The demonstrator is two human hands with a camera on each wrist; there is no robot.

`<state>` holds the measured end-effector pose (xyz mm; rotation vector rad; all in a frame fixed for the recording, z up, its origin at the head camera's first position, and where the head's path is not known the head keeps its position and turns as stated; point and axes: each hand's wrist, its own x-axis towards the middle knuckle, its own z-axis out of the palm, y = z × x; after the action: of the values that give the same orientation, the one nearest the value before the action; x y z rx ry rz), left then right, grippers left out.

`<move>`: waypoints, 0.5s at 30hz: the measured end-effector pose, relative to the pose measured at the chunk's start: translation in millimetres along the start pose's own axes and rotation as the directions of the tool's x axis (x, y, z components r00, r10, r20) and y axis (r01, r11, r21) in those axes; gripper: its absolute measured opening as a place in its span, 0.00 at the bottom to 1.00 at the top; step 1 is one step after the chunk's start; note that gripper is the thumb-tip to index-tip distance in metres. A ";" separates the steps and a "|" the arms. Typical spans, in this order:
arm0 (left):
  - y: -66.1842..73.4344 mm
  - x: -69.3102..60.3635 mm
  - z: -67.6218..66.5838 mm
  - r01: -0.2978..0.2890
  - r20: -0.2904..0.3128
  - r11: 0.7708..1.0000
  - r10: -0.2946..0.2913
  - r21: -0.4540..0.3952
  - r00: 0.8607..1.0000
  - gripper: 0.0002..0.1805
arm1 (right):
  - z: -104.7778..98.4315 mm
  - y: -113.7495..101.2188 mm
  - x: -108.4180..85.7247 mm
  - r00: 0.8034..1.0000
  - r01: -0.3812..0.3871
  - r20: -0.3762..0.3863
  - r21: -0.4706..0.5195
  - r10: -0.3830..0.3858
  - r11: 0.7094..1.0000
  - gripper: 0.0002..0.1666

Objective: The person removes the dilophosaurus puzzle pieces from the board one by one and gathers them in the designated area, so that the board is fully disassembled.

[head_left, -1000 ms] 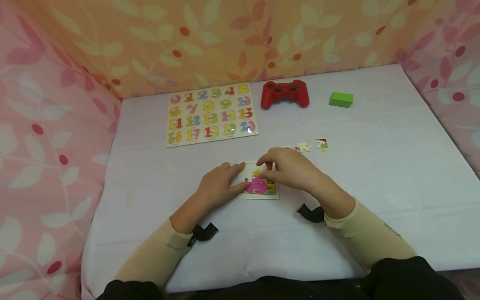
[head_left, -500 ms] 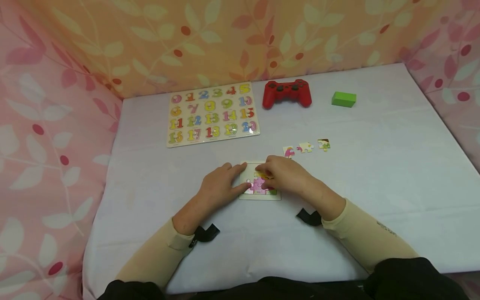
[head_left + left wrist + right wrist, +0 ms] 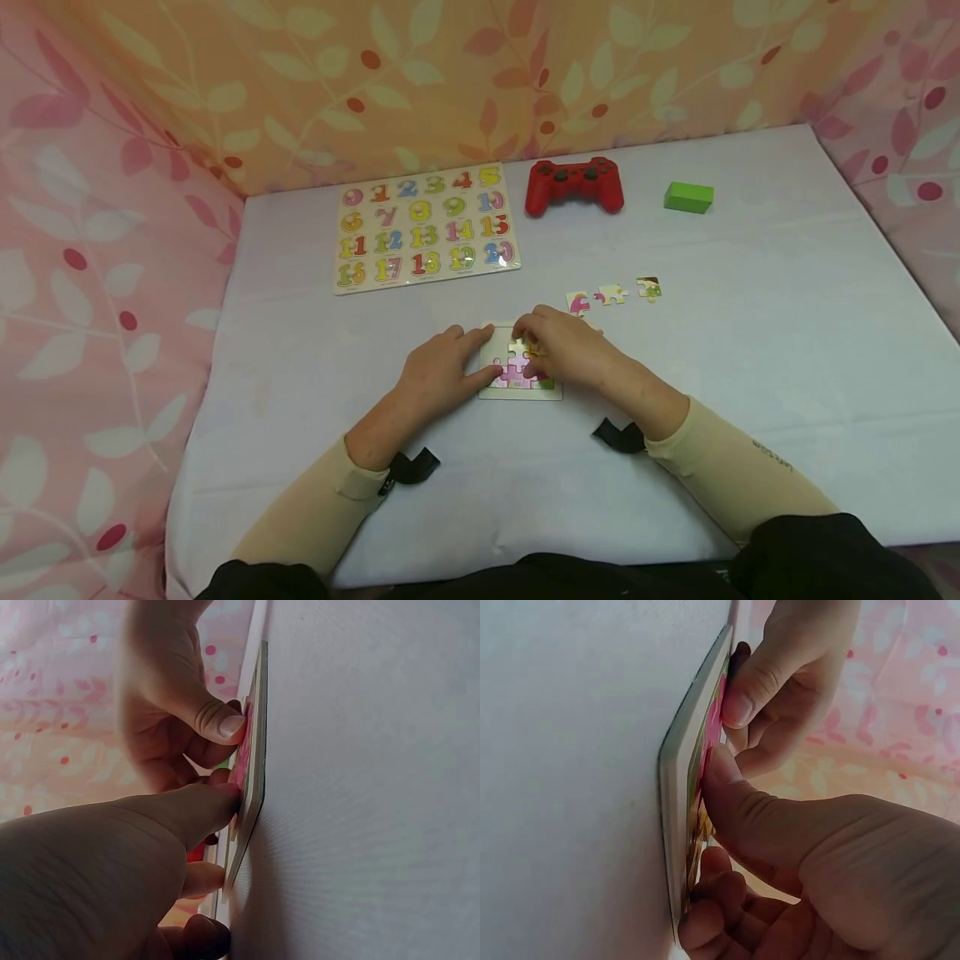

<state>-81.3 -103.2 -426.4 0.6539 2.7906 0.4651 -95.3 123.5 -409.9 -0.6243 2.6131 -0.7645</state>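
Observation:
A small jigsaw tray (image 3: 520, 396) lies flat on the table, its lower part filled with fitted pink and green puzzle pieces (image 3: 514, 377). My left hand (image 3: 435, 371) rests at the tray's left side, fingers extended, thumb on the pink pieces. Over the tray's right half, my right hand (image 3: 573, 348) bends its thumb and fingers around a yellowish puzzle piece (image 3: 534, 351), mostly hidden by them. In the right wrist view, the right thumb (image 3: 726, 766) touches the picture surface while the other fingers curl at the tray's edge.
Three loose puzzle pieces lie beyond the right hand: a pink one (image 3: 577, 303), a pale one (image 3: 613, 294) and a brown-green one (image 3: 649, 288). Farther back are a number board (image 3: 427, 229), a red game controller (image 3: 573, 186) and a green block (image 3: 688, 197). Patterned cloth walls surround the table.
My right hand has come down onto the tray's right half, its fingertips closing in around the piece. The pink loose piece beyond it has come into sight. My left hand stays put.

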 end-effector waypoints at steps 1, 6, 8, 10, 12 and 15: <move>-0.1 0.0 0.2 0.001 0.000 1.000 -0.001 0.002 1.000 0.37 | 0.3 -0.1 0.1 1.000 -0.001 -0.001 0.004 0.001 1.000 0.26; -0.6 0.0 1.3 0.008 0.000 1.000 -0.008 0.005 1.000 0.37 | 0.8 -2.2 0.0 1.000 -0.019 -0.004 0.018 0.019 1.000 0.25; -0.6 -0.1 1.5 0.010 0.002 1.000 -0.010 0.003 1.000 0.37 | 0.8 -3.2 -0.3 1.000 -0.020 -0.006 0.018 0.020 1.000 0.25; -0.5 -0.2 1.3 0.010 0.001 1.000 -0.010 0.002 1.000 0.37 | 1.2 -4.2 -0.5 1.000 -0.017 -0.012 0.013 0.017 1.000 0.25; -0.3 -0.4 1.1 0.008 0.000 1.000 -0.008 0.001 1.000 0.37 | 1.6 -4.8 -0.9 1.000 -0.014 -0.020 0.006 0.014 1.000 0.25; -0.3 -0.5 1.2 0.003 -0.003 1.000 -0.002 0.003 1.000 0.37 | 2.7 -5.1 -0.5 0.999 -0.023 -0.037 0.015 0.023 1.000 0.24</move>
<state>-80.6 -103.3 -427.5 0.6509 2.7947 0.4617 -92.2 118.7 -409.0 -0.5805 2.6412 -0.7949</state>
